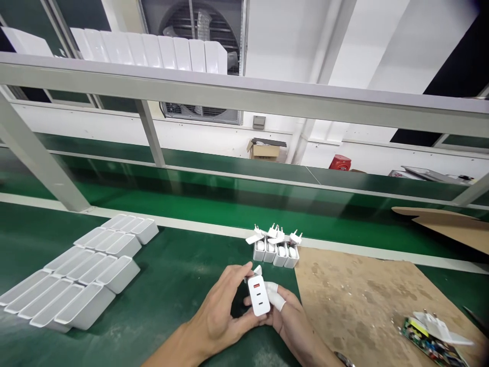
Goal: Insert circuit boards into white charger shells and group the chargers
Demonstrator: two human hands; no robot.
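Over the near edge of the green bench (171, 265), charger (259, 305): here it is, white, tilted, its end face showing a red port above two small dark ones
Left hand (216, 308): grasping it, fingers over the top, thumb at the lower end
Right hand (290, 318): grasping too, from the other side, white covers (280, 300) on its fingers
Circuit board (430, 341): over at the right, on the cardboard sheet (344, 280) near its right edge, a white plug piece (439, 327) lying against it
White cases (86, 308): a whole bank of them, slanting rows running from the bench's left edge toward its far edge
Plug-topped cases (280, 253): four side by side near the far edge, just beside the cardboard sheet's far left corner, pins poking up
Overhead rail (267, 99): crossing beyond, white trays (153, 51) lined up along it
Carton (265, 149): against the wall, and a big fan (202, 30) above
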